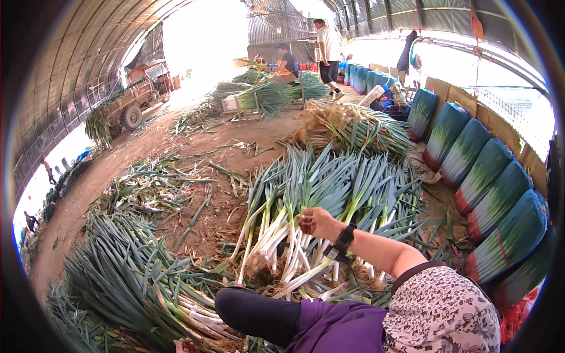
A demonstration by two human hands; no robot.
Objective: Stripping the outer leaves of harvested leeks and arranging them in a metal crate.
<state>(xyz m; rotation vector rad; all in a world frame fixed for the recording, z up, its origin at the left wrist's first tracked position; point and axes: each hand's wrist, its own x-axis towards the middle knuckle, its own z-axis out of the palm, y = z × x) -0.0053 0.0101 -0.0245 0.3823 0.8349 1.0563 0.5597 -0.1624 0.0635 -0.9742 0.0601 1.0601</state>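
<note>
My right hand [319, 223] is over a spread of leeks [329, 182] with green leaves, white stalks and brown roots. Its fingers are loosely bent and apart, and I see nothing held in them; a dark watch [340, 243] is on that wrist. Below this heap, one leek with a thick white stalk [303, 279] lies slantwise near my knee. At the lower edge, only the fingers of my left hand [186, 346] show. They are beside the root ends of a second leek pile [126, 267]; whether they grip a stalk is hidden.
Beyond the leeks lies another leek heap [359, 126]. Along the right stand several wrapped leek bundles [503, 235]. Leaf scraps [147, 185] litter the dirt floor [203, 229]. Farther back are a loaded farm vehicle [138, 103], a seated person [286, 63] and a standing person [328, 50].
</note>
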